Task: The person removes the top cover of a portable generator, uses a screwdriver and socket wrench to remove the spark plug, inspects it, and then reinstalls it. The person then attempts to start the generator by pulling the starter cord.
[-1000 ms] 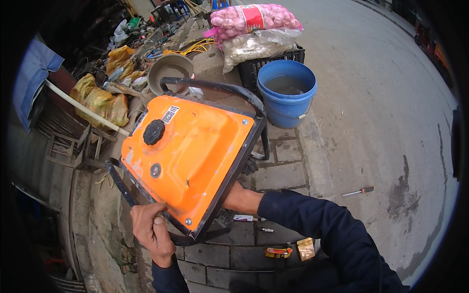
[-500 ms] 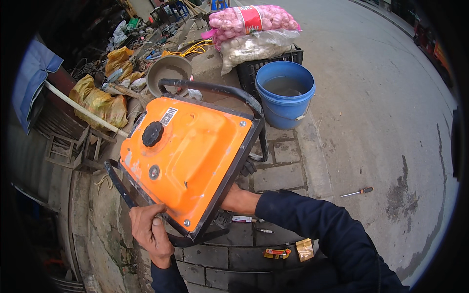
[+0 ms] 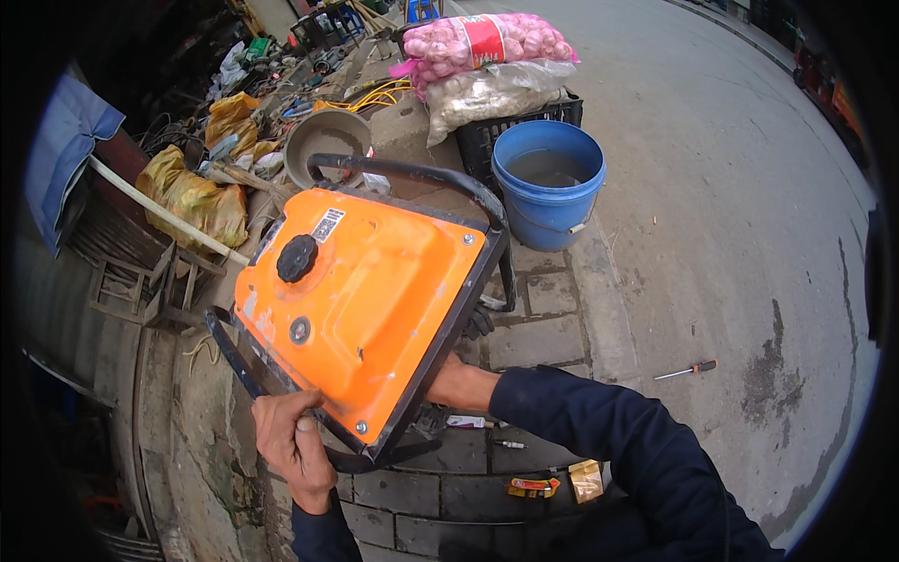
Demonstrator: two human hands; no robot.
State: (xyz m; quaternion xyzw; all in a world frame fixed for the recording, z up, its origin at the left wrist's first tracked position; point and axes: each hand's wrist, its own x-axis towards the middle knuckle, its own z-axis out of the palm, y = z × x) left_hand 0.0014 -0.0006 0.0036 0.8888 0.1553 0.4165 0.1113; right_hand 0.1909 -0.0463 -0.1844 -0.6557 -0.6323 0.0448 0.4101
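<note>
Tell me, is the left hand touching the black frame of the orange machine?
Touching. The head view shows the left hand wrapped around the lower bar of the black frame, with the thumb pressed at the edge of the orange machine.

Street-side clutter on a paved kerb beside a grey road.

A blue bucket (image 3: pixel 549 183) holding murky water stands at the pavement's edge, just in front of a black plastic crate (image 3: pixel 496 131). On the crate lie a pink mesh sack (image 3: pixel 487 39) of pale bulbs and a clear bag (image 3: pixel 492 94) of whitish pieces. Left of the bucket sits a round grey metal pan (image 3: pixel 323 140), with yellow sacks (image 3: pixel 192 197) (crumpled and dusty) further left beside a white pipe (image 3: pixel 164 214). A screwdriver (image 3: pixel 686 371) with a red and black handle lies alone on the road. Small packets (image 3: pixel 554 483) rest on the grey paving bricks (image 3: pixel 548 300).
</note>
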